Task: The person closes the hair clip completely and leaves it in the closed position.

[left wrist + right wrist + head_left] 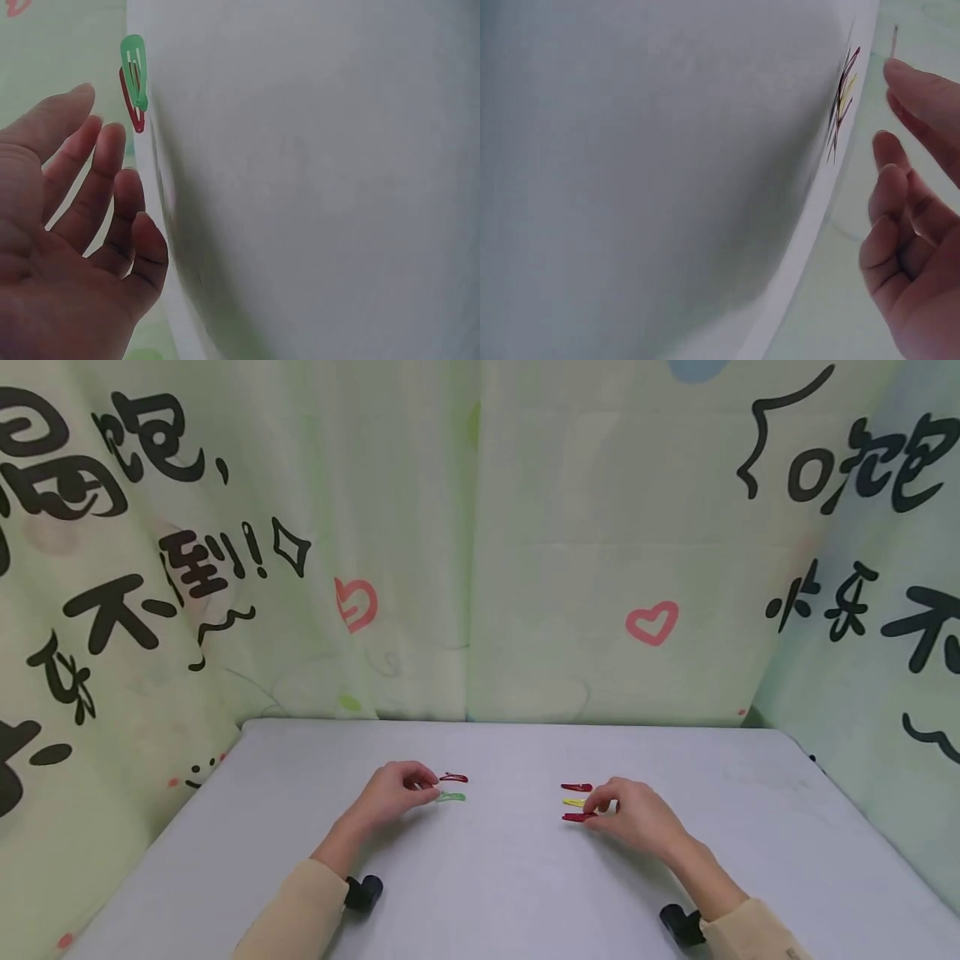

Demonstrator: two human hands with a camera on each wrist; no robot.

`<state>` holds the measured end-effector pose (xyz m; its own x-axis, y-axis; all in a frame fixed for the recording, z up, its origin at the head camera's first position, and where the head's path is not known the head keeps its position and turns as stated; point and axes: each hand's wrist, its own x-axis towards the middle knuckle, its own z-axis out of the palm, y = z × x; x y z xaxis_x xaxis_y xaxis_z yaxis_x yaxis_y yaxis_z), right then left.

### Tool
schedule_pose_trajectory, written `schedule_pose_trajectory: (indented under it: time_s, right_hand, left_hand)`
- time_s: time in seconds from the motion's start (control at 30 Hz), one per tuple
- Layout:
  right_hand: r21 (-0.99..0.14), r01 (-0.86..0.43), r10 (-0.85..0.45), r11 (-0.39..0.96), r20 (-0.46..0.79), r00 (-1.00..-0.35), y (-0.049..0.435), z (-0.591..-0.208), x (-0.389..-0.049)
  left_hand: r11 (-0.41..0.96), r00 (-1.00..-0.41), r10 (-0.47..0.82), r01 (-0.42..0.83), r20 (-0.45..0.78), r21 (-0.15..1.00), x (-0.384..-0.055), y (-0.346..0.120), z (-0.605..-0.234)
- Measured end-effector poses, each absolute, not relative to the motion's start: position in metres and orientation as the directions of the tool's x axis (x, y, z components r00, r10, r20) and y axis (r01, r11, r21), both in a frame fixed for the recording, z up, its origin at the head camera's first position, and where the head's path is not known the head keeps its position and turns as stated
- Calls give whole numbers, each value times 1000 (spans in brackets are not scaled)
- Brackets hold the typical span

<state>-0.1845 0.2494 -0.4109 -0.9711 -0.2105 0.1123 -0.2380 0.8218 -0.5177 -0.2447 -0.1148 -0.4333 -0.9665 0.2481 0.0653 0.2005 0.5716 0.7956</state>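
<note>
In the head view my left hand (pixel 401 793) is by a red hair clip (pixel 453 777) and a green hair clip (pixel 452 797) on the table. Its fingers are loosely bent, with nothing visible between them in the left wrist view, where the green clip (pixel 134 71) overlaps the red one (pixel 129 101). Over on the right, my right hand (pixel 637 814) pinches a red hair clip (pixel 574 817) between thumb and forefinger; a thin reddish end (pixel 895 41) sticks out past the thumb. Beside these fingertips lie a dark red clip (pixel 576 787) and a yellow clip (pixel 573 802).
A white table (pixel 510 877) spreads under both hands. Pale green printed curtains (pixel 555 527) hang behind it and along both sides. Black wrist cameras (pixel 363 893) are worn at the beige sleeves (pixel 300 910).
</note>
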Motion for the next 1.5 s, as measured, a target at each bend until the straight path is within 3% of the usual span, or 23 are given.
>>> schedule_pose_trajectory:
  time_s: [0.3,0.6,0.87,1.2,1.5]
  right_hand:
    - [-532,-170,-199,830,4,-980,253,-413,-184]
    - [-536,-159,-190,829,-3,-982,249,-416,-183]
    - [-536,-165,-177,828,30,-984,252,-410,-184]
    - [-586,-186,-172,789,80,-982,250,-401,-183]
    - [-611,-246,-190,752,156,-969,239,-396,-182]
  left_hand:
    - [649,-967,255,174,4,741,-251,-114,-434]
    - [715,-959,283,198,-18,671,-249,-110,-432]
    - [705,-965,263,207,22,678,-249,-111,-430]
    - [498,-962,274,135,-8,856,-245,-110,-426]
    - [316,-958,286,98,3,944,-236,-106,-424]
